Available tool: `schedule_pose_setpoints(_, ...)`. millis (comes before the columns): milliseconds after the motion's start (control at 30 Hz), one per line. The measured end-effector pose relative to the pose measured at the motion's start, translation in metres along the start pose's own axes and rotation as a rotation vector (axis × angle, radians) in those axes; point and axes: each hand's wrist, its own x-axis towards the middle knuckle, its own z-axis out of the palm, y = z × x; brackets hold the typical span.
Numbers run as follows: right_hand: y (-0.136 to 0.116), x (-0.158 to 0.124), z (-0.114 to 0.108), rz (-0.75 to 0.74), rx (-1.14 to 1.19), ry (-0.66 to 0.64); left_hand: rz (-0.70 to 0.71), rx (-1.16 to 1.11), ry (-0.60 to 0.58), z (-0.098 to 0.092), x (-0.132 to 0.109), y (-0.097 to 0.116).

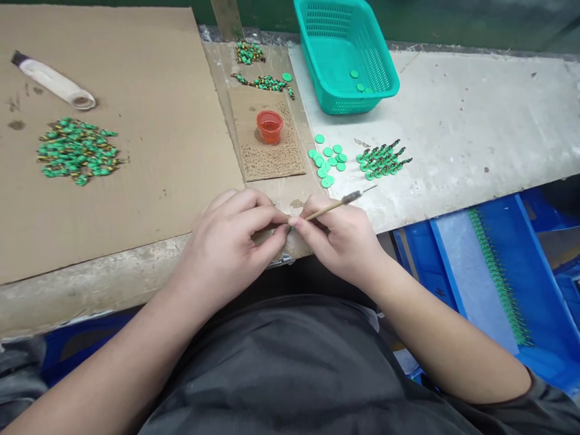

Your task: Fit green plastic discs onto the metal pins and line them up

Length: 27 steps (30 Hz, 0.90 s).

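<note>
My left hand (240,232) and my right hand (342,238) meet at the table's front edge, fingertips almost touching. Pinched in the left fingertips is a small green piece (292,228), mostly hidden by the fingers. A thin wooden stick with a needle-like metal tip (327,209) lies across my closed right fingers, its tip pointing up and right. Just beyond the hands are loose green discs (327,180) and a group of green discs bearing upright dark-and-green figures (383,160). A small red cup (270,127) of liquid stands on a speckled cardboard piece (272,163).
A pile of small green, yellow and dark pieces (77,151) and a white tube (57,81) lie on cardboard at left. Smaller piles (249,52) sit behind the cup. A teal basket (357,103) holds a few discs. Blue trays (539,290) stand below at right.
</note>
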Motion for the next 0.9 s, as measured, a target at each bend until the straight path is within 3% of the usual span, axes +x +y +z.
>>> schedule_pose_setpoints(367, 0.004, -0.004, 0.004, 0.012, 0.067, 0.075, 0.054, 0.009, 0.025, 0.0, 0.0, -0.002)
schedule_pose_setpoints(800, -0.001, 0.004, 0.017, 0.052, 0.024, 0.045, -0.07, -0.12, -0.002, -0.01, 0.0, 0.003)
schedule_pose_setpoints(900, -0.001, 0.001, 0.016, 0.079, 0.052, 0.139, -0.012, -0.098, 0.015, -0.014, 0.007, 0.002)
